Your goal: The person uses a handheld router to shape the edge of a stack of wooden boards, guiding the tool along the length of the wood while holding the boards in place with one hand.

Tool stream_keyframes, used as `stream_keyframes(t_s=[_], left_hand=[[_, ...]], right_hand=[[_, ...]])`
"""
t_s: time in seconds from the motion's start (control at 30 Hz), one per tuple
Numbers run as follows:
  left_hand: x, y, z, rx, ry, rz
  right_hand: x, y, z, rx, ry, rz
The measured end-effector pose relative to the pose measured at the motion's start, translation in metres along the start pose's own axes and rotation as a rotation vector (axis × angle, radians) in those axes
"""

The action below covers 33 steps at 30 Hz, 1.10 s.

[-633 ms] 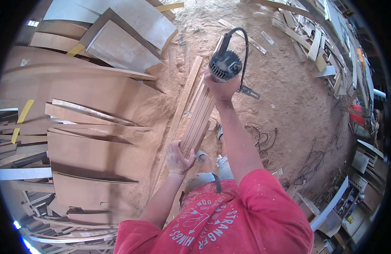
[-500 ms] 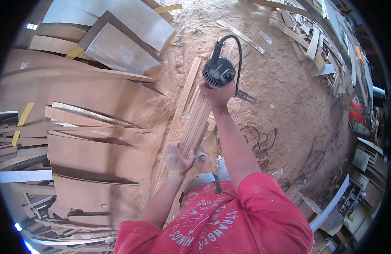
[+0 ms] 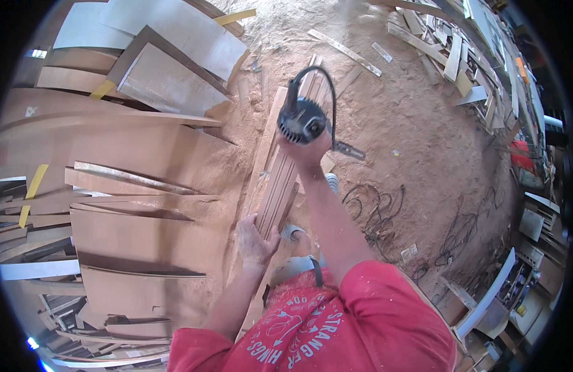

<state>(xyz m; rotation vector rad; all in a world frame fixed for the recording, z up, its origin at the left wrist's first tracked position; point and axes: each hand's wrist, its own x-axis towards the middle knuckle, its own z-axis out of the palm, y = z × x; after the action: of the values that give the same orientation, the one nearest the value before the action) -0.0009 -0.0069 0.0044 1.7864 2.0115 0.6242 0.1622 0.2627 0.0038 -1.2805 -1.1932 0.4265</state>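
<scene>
My right hand point(image 3: 307, 149) grips the body of a black handheld power router point(image 3: 302, 121), which has a dark cord looping from its top and a metal fitting jutting to the right. The router is over a long bundle of grooved, narrow wooden strips point(image 3: 277, 186), lying lengthwise in front of me. Lower down, my left hand point(image 3: 254, 239) grips the near part of those strips, thumb on the right side and fingers toward the left. A pale board lies alongside them on the left.
Stacked sheets and boards point(image 3: 131, 239) fill the left side. Offcuts point(image 3: 453, 59) are heaped at upper right. Tangled cables point(image 3: 373, 204) lie on the sawdust-covered floor point(image 3: 410, 173). A red object point(image 3: 522, 152) and shelves of clutter stand at far right. My feet show below the strips.
My right hand and the router have moved toward me and slightly left, along the strips, exposing more of their far end. My left hand has shifted slightly down and left.
</scene>
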Motion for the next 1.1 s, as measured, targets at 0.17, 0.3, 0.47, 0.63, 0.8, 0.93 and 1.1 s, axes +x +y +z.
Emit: stream_keyframes(t_s=[0.17,0.3,0.47,0.63,0.8,0.93,1.1], left_hand=[[0.003,0.003,0.002,-0.015,0.000,-0.004],[0.003,0.003,0.000,0.002,0.044,0.027],[0.005,0.005,-0.001,-0.009,0.039,0.017],[0.004,0.003,0.000,-0.008,0.028,-0.011],[0.005,0.004,0.002,-0.009,0.047,0.005],[0.004,0.005,0.001,-0.028,0.032,-0.014],[0.004,0.005,0.002,-0.052,0.023,-0.032]], right_hand=[[0.060,0.038,0.011,0.127,0.029,-0.127],[0.101,0.035,0.019,0.119,0.044,0.002],[0.128,0.050,0.021,-0.026,0.094,-0.042],[0.148,0.069,0.028,-0.123,0.132,-0.054],[0.167,0.084,0.029,-0.135,0.184,-0.129],[0.159,0.081,0.026,-0.115,0.132,-0.055],[0.122,0.052,0.023,0.016,0.131,-0.159]])
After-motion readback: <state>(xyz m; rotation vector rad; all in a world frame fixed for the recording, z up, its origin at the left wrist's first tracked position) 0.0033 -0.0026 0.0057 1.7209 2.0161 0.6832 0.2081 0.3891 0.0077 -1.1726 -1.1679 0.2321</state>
